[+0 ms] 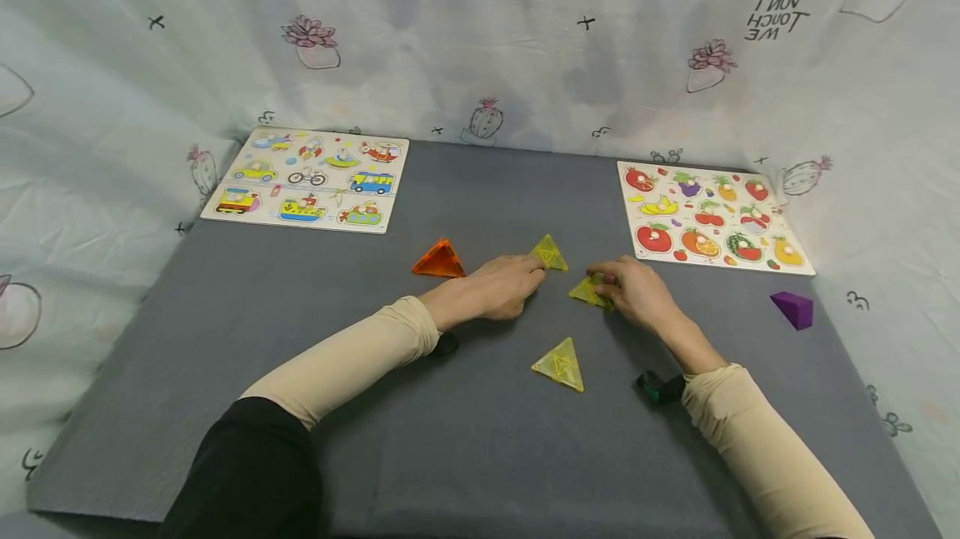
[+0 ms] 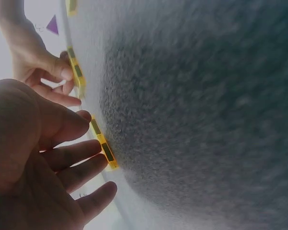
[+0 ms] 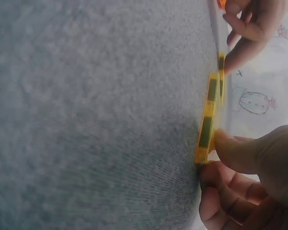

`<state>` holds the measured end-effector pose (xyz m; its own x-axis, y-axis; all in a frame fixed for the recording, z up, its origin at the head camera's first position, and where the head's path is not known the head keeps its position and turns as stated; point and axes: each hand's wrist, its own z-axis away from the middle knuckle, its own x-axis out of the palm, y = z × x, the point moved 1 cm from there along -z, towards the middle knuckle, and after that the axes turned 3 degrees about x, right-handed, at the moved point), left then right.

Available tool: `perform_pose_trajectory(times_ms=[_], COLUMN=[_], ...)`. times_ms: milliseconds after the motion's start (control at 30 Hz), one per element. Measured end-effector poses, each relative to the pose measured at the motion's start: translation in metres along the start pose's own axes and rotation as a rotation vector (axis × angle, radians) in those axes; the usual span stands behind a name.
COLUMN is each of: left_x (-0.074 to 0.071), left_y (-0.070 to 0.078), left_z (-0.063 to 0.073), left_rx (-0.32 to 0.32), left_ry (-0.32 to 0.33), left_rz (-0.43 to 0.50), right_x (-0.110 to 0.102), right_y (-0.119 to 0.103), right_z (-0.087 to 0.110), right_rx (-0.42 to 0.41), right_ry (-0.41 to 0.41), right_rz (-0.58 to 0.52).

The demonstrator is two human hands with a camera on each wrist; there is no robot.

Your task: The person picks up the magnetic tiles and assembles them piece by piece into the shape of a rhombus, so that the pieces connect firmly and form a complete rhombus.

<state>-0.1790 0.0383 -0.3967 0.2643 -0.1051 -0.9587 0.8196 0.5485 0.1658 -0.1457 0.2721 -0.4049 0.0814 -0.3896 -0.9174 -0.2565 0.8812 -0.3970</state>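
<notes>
Fingertips of my left hand point(image 1: 504, 285) touch the left edge of a yellow translucent triangular magnetic tile point(image 1: 551, 254), which lies flat on the table. In the left wrist view that hand's fingers look fairly straight beside the tile point(image 2: 104, 143). My right hand point(image 1: 636, 291) pinches a second yellow triangular tile point(image 1: 591, 292) by its right corner, thumb on one side and fingers at the edge. The right wrist view shows this tile point(image 3: 207, 120) close to the tabletop. A third yellow triangular tile point(image 1: 561, 365) lies nearer, untouched.
An orange triangular piece point(image 1: 440, 259) sits left of my left hand. A purple triangular piece point(image 1: 795, 310) stands at the table's right side. A vehicle puzzle board point(image 1: 303, 181) lies back left, a fruit puzzle board point(image 1: 708, 217) back right. Patterned fabric point(image 1: 480, 39) hangs behind the grey table point(image 1: 480, 456).
</notes>
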Motion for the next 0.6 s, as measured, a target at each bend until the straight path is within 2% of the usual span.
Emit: perform_pose_trajectory(times_ms=[167, 367, 600], left_x=[0.003, 0.007, 0.008], left_y=[0.004, 0.010, 0.012], left_z=[0.009, 0.017, 0.022], left_rx=[0.022, 0.043, 0.034], left_ry=[0.030, 0.051, 0.046], left_rz=[-0.004, -0.013, 0.010], right_x=[-0.001, 0.001, 0.000], right_y=[-0.002, -0.011, -0.019], right_z=[0.000, 0.002, 0.002], right_rx=[-0.011, -0.056, 0.000], right_ry=[0.020, 0.023, -0.007], right_rz=[0.039, 0.162, 0.188])
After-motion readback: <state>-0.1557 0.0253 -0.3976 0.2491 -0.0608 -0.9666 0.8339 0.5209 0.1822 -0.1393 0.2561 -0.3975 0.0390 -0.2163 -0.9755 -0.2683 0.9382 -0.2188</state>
